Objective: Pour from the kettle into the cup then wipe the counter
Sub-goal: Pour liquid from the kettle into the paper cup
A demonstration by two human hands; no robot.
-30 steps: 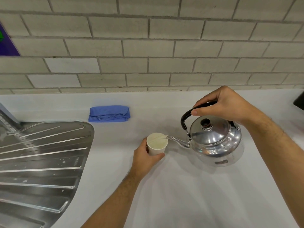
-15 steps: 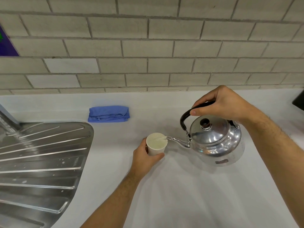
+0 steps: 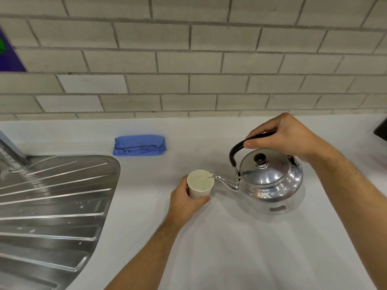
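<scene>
A shiny metal kettle [image 3: 272,183] with a black knob hangs tilted just above the white counter [image 3: 230,248]. My right hand [image 3: 287,135] grips its black handle from above. The thin spout reaches over the rim of a small white paper cup [image 3: 200,184], and a thin stream of water runs into it. My left hand [image 3: 184,203] is wrapped around the cup's near side and holds it on the counter. A folded blue cloth [image 3: 139,145] lies near the wall, left of the cup and apart from both hands.
A steel sink drainboard [image 3: 50,201] with raised ribs fills the left side. A grey brick wall [image 3: 188,59] backs the counter. A dark object [image 3: 382,129] pokes in at the right edge.
Little has changed: the kettle stays tilted with its spout over the cup, and both hands keep their grips.
</scene>
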